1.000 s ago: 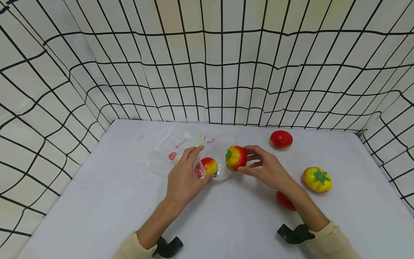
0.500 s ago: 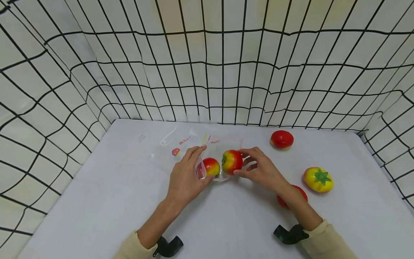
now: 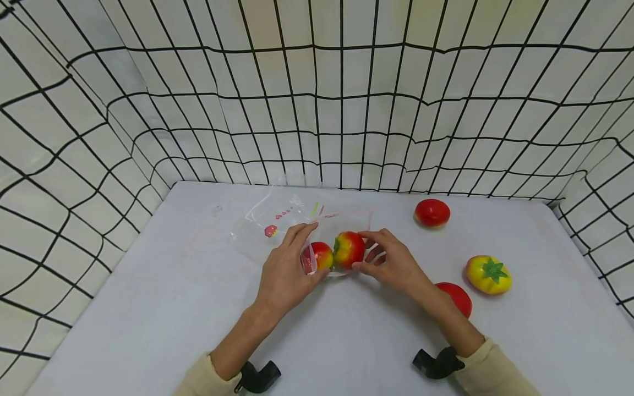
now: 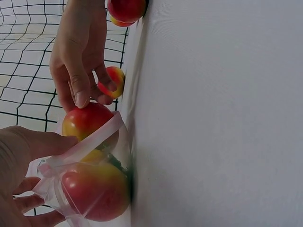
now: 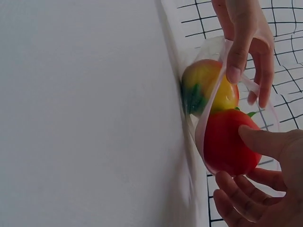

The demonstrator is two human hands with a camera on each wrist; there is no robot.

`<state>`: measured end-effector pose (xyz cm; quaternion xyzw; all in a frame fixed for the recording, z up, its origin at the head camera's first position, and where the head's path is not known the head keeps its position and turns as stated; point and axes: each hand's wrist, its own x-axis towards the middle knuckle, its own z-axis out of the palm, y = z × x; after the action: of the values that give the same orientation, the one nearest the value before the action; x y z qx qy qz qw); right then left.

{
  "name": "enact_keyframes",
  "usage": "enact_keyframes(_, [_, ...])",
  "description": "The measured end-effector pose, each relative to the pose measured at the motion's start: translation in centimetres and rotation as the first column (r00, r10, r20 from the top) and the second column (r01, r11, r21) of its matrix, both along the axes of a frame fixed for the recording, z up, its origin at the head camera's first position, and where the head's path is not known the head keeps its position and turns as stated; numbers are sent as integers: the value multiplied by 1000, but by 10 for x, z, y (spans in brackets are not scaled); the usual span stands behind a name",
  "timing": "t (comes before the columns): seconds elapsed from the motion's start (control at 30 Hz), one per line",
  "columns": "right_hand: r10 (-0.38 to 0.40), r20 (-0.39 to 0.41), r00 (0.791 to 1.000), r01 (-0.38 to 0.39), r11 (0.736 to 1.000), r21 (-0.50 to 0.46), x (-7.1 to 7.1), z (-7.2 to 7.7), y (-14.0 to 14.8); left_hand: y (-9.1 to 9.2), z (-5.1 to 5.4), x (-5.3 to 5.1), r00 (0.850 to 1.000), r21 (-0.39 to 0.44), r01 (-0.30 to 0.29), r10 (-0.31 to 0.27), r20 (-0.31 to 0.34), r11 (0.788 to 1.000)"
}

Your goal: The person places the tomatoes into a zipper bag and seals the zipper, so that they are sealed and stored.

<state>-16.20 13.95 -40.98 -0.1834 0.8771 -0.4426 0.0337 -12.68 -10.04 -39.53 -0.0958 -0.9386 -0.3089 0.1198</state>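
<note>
My left hand [image 3: 284,278] holds the mouth of a clear plastic bag [image 3: 255,236] with red and yellow print, its thumb and fingers spread along the rim. One red-and-yellow toy tomato [image 4: 97,189] lies inside the bag, partly behind the left hand in the head view. My right hand [image 3: 393,269] grips a second toy tomato [image 3: 350,250], thumb on one side and fingertips on the other. This one is at the bag's mouth, touching or nearly touching the first. In the right wrist view the bag's pinkish rim [image 5: 213,104] passes in front of it.
On the white table [image 3: 148,308], a red toy tomato [image 3: 432,213] lies at the back right. A yellow one with a green star-shaped top [image 3: 487,275] is farther right. Another red one [image 3: 454,300] is partly behind the right forearm. Black wire mesh [image 3: 341,99] surrounds the table.
My right hand has moved left and slightly down, bringing its toy tomato into the bag's mouth beside the other. The left hand has shifted only slightly right with the bag.
</note>
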Motion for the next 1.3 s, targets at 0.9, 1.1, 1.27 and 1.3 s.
enact_keyframes(0.9, [-81,5,997,81,996,-23,9,-6,-23,0,-3,0,999,9,14,-13,-37,1000])
enact_keyframes(1.1, [-87,22,996,88,995,-49,12,-8,-27,-1,-4,0,999,0,17,-17,-41,1000])
enact_keyframes(1.27, [-86,17,996,87,994,-72,12,-8,-30,0,-4,-1,999,-4,21,-21,-48,1000])
enact_keyframes(1.3, [-86,18,996,87,993,-76,12,-8,-30,0,-4,-1,999,-3,21,-22,-49,1000])
